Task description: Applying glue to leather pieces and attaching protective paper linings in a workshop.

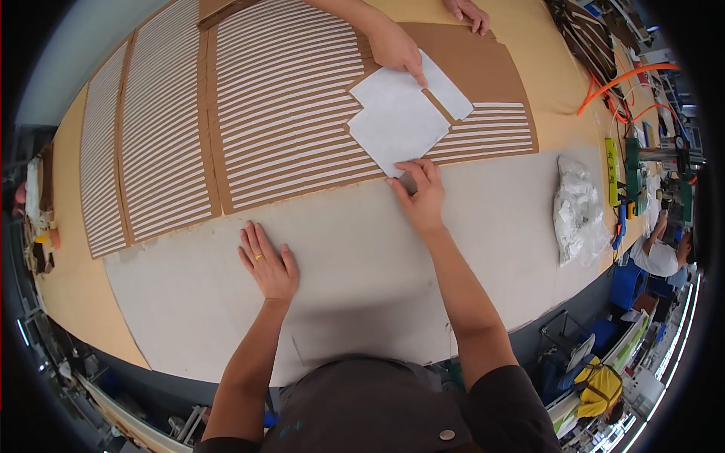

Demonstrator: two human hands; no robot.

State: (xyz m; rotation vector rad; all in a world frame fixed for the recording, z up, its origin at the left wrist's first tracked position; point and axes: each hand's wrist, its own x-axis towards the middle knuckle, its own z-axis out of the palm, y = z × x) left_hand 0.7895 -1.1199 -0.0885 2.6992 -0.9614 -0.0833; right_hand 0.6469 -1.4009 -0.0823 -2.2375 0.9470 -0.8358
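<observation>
A white notched sheet [396, 119] with a slit in it lies over brown cardboard [461, 57] marked with white stripes. My right hand [420, 195] has its thumb and fingertips at the near corner of this sheet, fingers curled as if pinching it; the exact contact is partly hidden. My left hand [269, 264], with a ring on one finger, rests flat and open on the grey board [355, 257], just short of the cardboard's near edge. Across from me, another person's hand [396, 49] points an index finger onto the sheet beside the slit.
That person's other hand [470, 13] rests at the far edge of the cardboard. Crumpled clear plastic [578, 208] lies on the right of the table. Farther right are an orange hose [627, 78], tools and a green-yellow box [612, 172]. More striped cardboard panels [162, 113] extend leftward.
</observation>
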